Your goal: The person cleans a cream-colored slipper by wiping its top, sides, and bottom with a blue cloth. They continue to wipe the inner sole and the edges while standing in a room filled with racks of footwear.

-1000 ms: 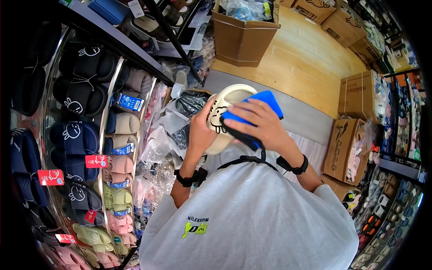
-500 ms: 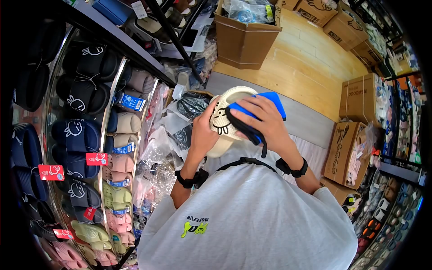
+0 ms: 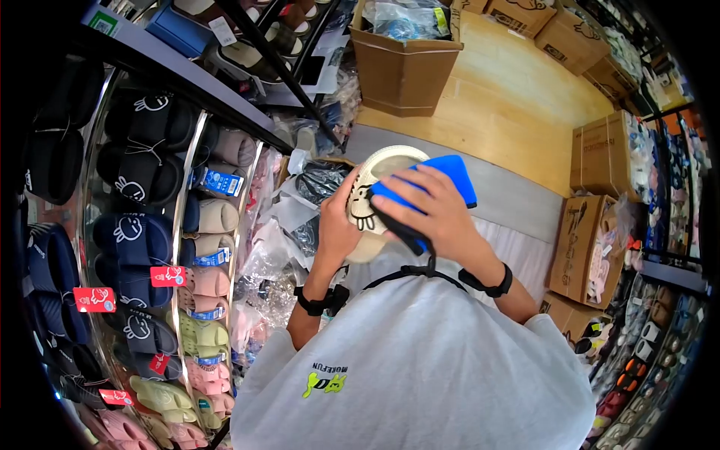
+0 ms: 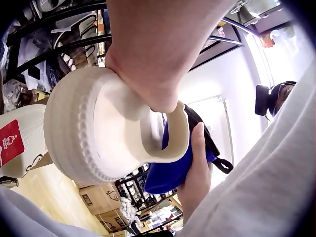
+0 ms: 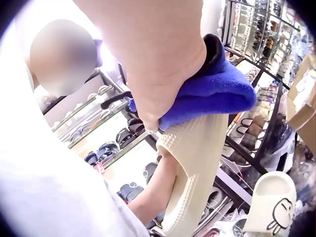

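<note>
A cream slipper (image 3: 362,201) with a black rabbit drawing is gripped by my left hand (image 3: 337,225), its thumb side against the strap. My right hand (image 3: 437,214) holds a blue cloth (image 3: 450,174) with black edging and a black loop against the slipper's upper side. In the left wrist view the slipper (image 4: 111,128) shows its rounded end and opening, the blue cloth (image 4: 170,173) behind it. The right wrist view shows the cloth (image 5: 212,96) touching the slipper (image 5: 207,153), with left-hand fingers inside the opening. A second cream slipper (image 5: 276,202) appears lower right there.
Racks of slippers (image 3: 142,240) with red and blue tags line the left. Plastic-wrapped goods (image 3: 274,262) lie beside them. An open carton (image 3: 401,67) stands ahead on the wooden floor (image 3: 502,105); more cartons (image 3: 577,247) and shelves are on the right.
The right hand and blue cloth have shifted slightly left over the slipper since half a second ago. The left hand keeps its grip. The surroundings have shifted a little in the head view.
</note>
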Available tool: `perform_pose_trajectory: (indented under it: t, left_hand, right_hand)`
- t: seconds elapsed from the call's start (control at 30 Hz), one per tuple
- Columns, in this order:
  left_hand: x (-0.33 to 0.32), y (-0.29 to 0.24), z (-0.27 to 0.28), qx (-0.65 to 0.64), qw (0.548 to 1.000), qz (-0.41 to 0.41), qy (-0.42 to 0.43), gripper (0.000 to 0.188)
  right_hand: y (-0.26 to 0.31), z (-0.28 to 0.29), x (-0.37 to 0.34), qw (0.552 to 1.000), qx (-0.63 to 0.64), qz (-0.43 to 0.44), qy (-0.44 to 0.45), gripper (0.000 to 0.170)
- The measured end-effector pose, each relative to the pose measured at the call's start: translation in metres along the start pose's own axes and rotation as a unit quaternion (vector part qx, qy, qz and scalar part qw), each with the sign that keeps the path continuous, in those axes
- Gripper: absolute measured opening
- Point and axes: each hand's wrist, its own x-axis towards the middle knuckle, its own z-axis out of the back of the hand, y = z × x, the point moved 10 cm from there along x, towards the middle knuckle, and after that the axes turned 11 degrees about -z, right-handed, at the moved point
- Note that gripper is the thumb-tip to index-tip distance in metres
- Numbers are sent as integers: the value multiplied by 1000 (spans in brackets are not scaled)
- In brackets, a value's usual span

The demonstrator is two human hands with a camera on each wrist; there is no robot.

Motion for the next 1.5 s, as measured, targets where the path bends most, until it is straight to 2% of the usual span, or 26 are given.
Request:
perform_pose_trajectory:
  t: [0.07,0.1,0.2,0.23,0.27,0.33,0.37,0.47,0.5,0.53,0.63,0.7,0.83,0.93,1.0,1.07,1.13,1.2,1.27,1.33,1.37,1.5]
  left_hand:
    - [0,4,0,-17,1000,0,-2,62]
    - [0,5,0,-30,999,16,0,63]
    - [0,7,0,-37,999,16,-22,62]
    - [0,6,-1,-38,999,16,-22,62]
    - [1,5,-2,-29,999,20,-14,63]
    - [1,5,-2,-19,999,26,-9,63]
    - [1,9,-5,-10,999,39,13,64]
    - [0,16,-11,-2,998,49,39,64]
    - [1,12,-12,-1,999,26,39,64]
    - [1,7,-12,-1,999,5,38,64]
    - [-2,16,-18,6,998,37,41,63]
    - [-2,17,-19,9,998,53,41,63]
    - [0,12,-18,-10,998,45,35,62]
    - [1,8,-16,-19,999,29,24,59]
    - [0,9,-15,-4,999,32,14,58]
    - [0,10,-14,-7,999,37,8,58]
    - [-1,15,-16,-13,999,43,16,57]
    - [1,14,-16,-16,998,56,29,58]
    - [2,9,-15,-11,999,32,29,59]
    - [0,15,-17,-8,998,44,34,60]
    - [-1,19,-17,-7,998,50,35,60]
    - [-1,25,-16,-17,997,65,27,63]
  right_hand:
    - [19,-5,-4,999,12,36,24,50]
    - [24,-10,-8,994,-28,85,60,48]
    - [19,-14,-10,991,-20,110,79,48]
    - [9,-11,-7,995,19,70,65,51]
    - [7,-9,-7,995,19,71,66,51]
    - [-13,2,0,1000,-4,-20,22,55]
    - [-14,-2,-1,999,-2,-25,22,59]
    - [-2,-14,-10,998,6,25,53,58]
    - [4,-16,-12,997,38,39,53,58]
    - [8,-23,-16,991,-13,84,107,58]
    - [6,-22,-15,992,30,60,109,55]
    - [-11,-12,-4,996,4,-43,77,54]
    - [4,-18,-10,996,24,19,80,58]
    - [2,-19,-10,993,61,17,95,57]
    - [-5,-17,-8,994,42,12,98,58]
    - [-14,-10,0,996,26,-58,68,58]
    - [-9,-13,0,996,24,-57,61,58]
    - [2,-23,-6,996,31,-3,87,59]
    - [3,-24,-9,995,38,11,89,59]
    - [-7,-22,-8,995,28,-8,100,60]
    - [-12,-15,-4,995,24,-50,86,61]
    - [-18,-12,-4,995,-22,-74,66,61]
